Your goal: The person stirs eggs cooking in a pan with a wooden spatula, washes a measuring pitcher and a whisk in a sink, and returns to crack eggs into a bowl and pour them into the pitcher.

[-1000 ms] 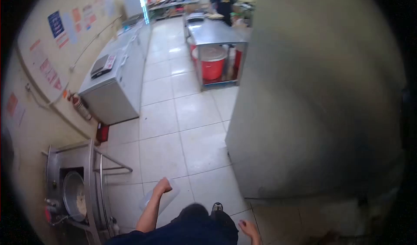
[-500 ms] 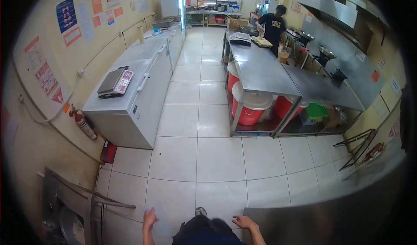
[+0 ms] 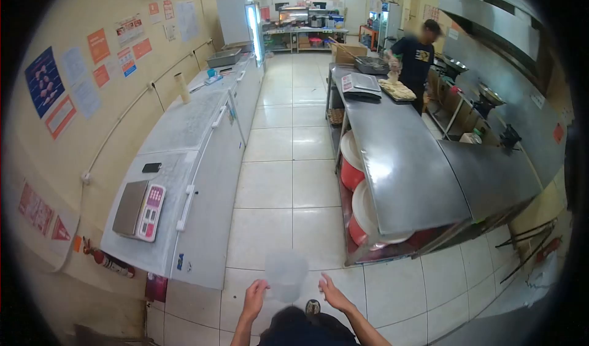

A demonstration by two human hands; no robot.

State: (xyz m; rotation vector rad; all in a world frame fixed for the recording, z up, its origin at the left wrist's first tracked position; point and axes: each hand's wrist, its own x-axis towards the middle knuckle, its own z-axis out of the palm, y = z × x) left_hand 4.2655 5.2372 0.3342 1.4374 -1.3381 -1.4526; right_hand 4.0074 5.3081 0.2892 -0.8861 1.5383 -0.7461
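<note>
My left hand (image 3: pixel 256 298) is closed on the edge of a translucent, whitish plastic container or bag (image 3: pixel 286 276); its exact form is hard to make out. To the right of it, my right hand (image 3: pixel 332 289) is held with its fingers apart, holding nothing and not touching the plastic. Both hands are low in the view, over the white tiled floor, with my shoe (image 3: pixel 313 307) between them.
White chest freezers (image 3: pixel 208 205) line the left wall, bearing a scale (image 3: pixel 139 211) and a phone (image 3: pixel 151 168). At the right is a steel table (image 3: pixel 411 162) over red buckets (image 3: pixel 351 175). Behind it a co-worker (image 3: pixel 415 57) reaches to a food tray (image 3: pixel 397 91).
The freezers and steel table are nearer. The steel surface at the right has mostly left view. My left hand moved right with the plastic, and my hands are closer together.
</note>
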